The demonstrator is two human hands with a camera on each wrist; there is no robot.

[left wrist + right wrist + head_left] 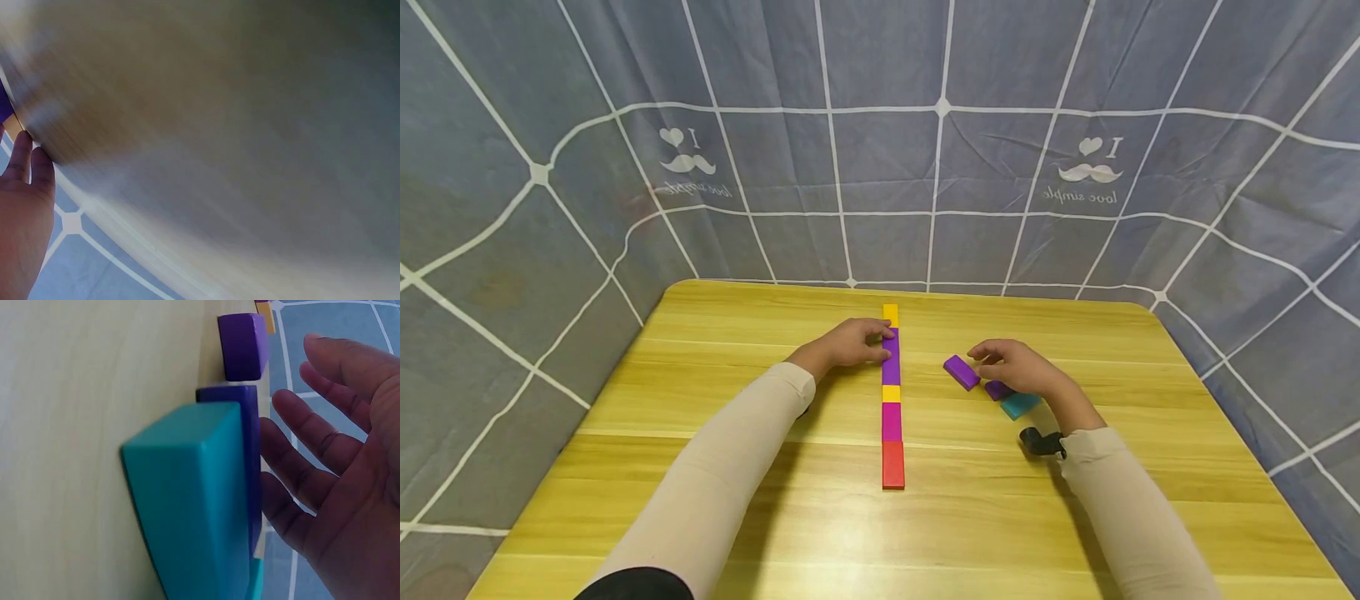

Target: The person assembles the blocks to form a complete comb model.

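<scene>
A straight row of flat coloured blocks lies on the wooden table: yellow at the far end, then a purple section (pixel 891 372), a yellow block (pixel 891 393), a magenta block (pixel 891 422) and a red block (pixel 892 465). My left hand (pixel 854 342) touches the left side and top of the purple section, fingers loosely extended. To the right, my right hand (pixel 1018 367), fingers relaxed, hovers by a loose purple block (pixel 962 372). Beneath it lie a second purple block (pixel 997 390) and a teal block (pixel 187 512). Nothing is between its fingers.
The table (pixel 827 517) has a far edge against a grey curtain (pixel 880 167) with white lines, which also rises at both sides. A black strapped device (pixel 1040 442) sits at my right wrist. Another teal edge (pixel 257 581) shows low in the right wrist view.
</scene>
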